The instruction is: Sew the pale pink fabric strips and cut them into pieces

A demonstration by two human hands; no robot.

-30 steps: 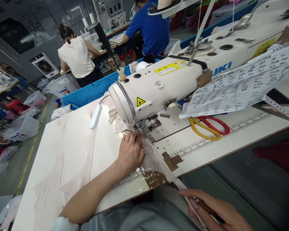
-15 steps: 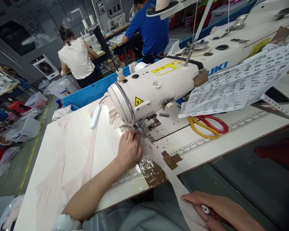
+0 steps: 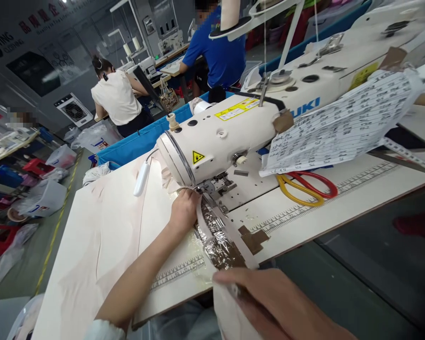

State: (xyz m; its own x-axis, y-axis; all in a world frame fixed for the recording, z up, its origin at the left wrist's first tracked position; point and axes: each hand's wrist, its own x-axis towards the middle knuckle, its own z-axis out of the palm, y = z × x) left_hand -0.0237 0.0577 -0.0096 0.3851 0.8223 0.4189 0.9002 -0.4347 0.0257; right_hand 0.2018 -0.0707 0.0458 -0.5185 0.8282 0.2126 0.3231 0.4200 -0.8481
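Note:
My left hand point(image 3: 184, 210) is beside the needle area of a white sewing machine point(image 3: 219, 132), its fingers closed on the edge of pale pink fabric. A narrow strip of this fabric point(image 3: 202, 219) curves from there toward me over shiny clear tape. Nearer to me, my right hand point(image 3: 265, 293), blurred, is closed on the hanging fabric point(image 3: 228, 307). A small dark metal tool point(image 3: 235, 290) shows between its fingers; its kind is unclear. More pale fabric point(image 3: 116, 226) lies spread flat on the table to the left.
Scissors point(image 3: 301, 189) with yellow and red handles lie right of the needle area. A handwritten sheet point(image 3: 340, 123) hangs in front of the machine arm. A white lamp point(image 3: 141, 178) sits at its left end. Beyond the blue cloth trough point(image 3: 134, 139), two people work.
My right hand has moved left and up toward the table edge, bringing the fabric with it. The strip now bends leftward by my left hand, which stays near the needle. The view has shifted slightly.

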